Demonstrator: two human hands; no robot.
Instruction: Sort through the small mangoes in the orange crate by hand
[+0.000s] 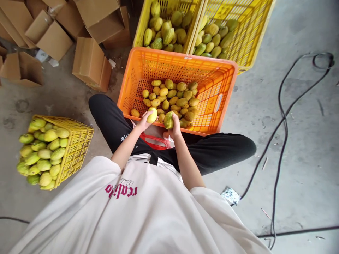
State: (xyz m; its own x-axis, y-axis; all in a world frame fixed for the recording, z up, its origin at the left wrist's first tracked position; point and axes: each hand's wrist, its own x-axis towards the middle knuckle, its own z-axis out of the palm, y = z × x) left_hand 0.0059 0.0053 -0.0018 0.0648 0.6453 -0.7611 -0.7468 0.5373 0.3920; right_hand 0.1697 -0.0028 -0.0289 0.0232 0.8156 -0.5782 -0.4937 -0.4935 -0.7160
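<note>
Left hand gripping pale yellow mango, right hand gripping greener mango, both over near edge of orange crate. Roughly midway by the look: orange crate a third full, yellow basket at left heaped. Shirt print partly legible, "reali…"; nothing else readable.

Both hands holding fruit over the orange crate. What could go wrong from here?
1. Each hand holds one fruit: left hand a yellow fruit, right hand a greener fruit. Either could slip and bruise on the pile in the orange crate.
2. The small yellow crate is heaped above its rim; fruit may roll onto the floor.
3. The cable loops across the floor nearby, a possible trip hazard.
</note>
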